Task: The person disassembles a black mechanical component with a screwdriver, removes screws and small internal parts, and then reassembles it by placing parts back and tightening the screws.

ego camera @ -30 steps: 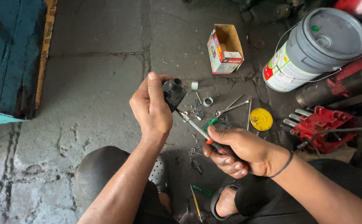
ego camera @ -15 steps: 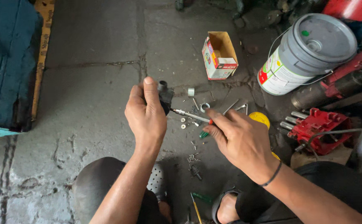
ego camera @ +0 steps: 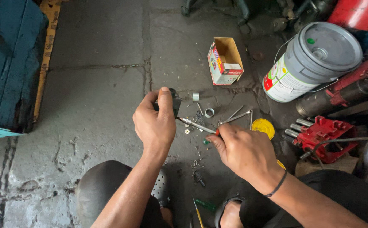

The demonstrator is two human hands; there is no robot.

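The screwdriver point(ego camera: 197, 126) was a slim tool with a bright metal shaft and a red handle, most of that handle buried in the right hand; it ran slantwise, tip up and to the left, handle down and to the right. Its tip met the small black part point(ego camera: 175, 102), a dark blocky piece of which only an edge and a corner showed past the left thumb.

The left hand point(ego camera: 155, 122) was raised above the concrete floor point(ego camera: 95, 93), forearm coming up from the knee, back of the hand to the camera, its fingers point(ego camera: 165, 98) clenched around the black part with the thumb laid over its top. The right hand point(ego camera: 245, 153), a dark band at its wrist, came in from the lower right with knuckles up, its fingers point(ego camera: 222, 134) closed on the red handle so that only the shaft stood clear between the two hands.

On the floor lay a grey lidded bucket point(ego camera: 314, 59), a red metal assembly point(ego camera: 325, 137), an open cardboard box point(ego camera: 225, 61), a yellow round lid point(ego camera: 263, 127), and small rings and screws point(ego camera: 200, 115) scattered below the shaft.
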